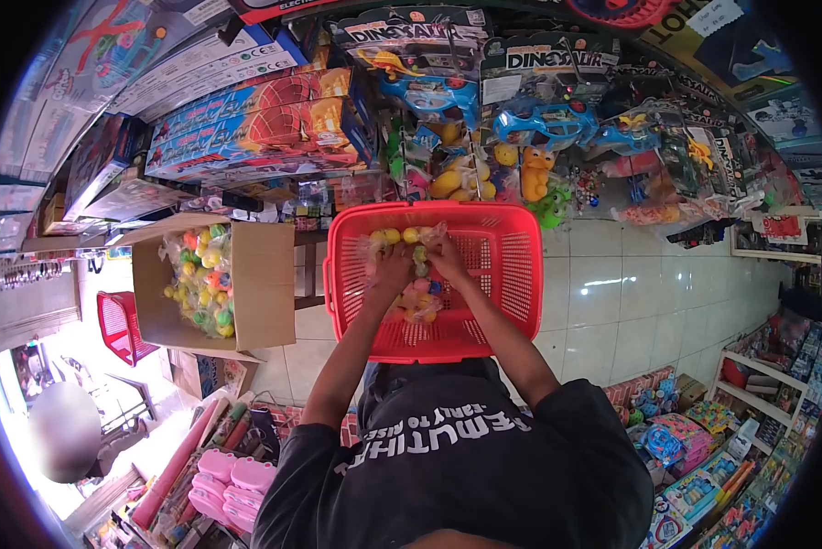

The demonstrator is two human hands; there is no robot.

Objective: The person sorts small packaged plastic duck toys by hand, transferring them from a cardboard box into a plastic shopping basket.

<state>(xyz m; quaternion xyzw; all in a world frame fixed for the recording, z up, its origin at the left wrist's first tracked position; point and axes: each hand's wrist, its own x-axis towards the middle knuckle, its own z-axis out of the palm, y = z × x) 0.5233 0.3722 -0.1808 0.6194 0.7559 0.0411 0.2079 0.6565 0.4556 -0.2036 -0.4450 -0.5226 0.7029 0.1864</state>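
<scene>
Bagged yellow toys (410,235) inside red basket (507,316), far side; bagged pink toys (422,291) nearer. Left hand (393,267) at the yellow toys' left part, right hand (445,257) at the right end. Cannot tell whether fingers are clamped on the plastic or merely resting. Risks, judged: slick film could slide from a loose grip; opposed pulling could split it, scattering toys; crossed wrappings could snag, dragging the nearer toys along.

The right hand (446,260) could pass over the right side of the basket (526,274) to the floor (603,293), but bagged toys (418,300) occupy its left, a carton (266,284) flanks it and hanging toys (536,174) crowd its far rim.
</scene>
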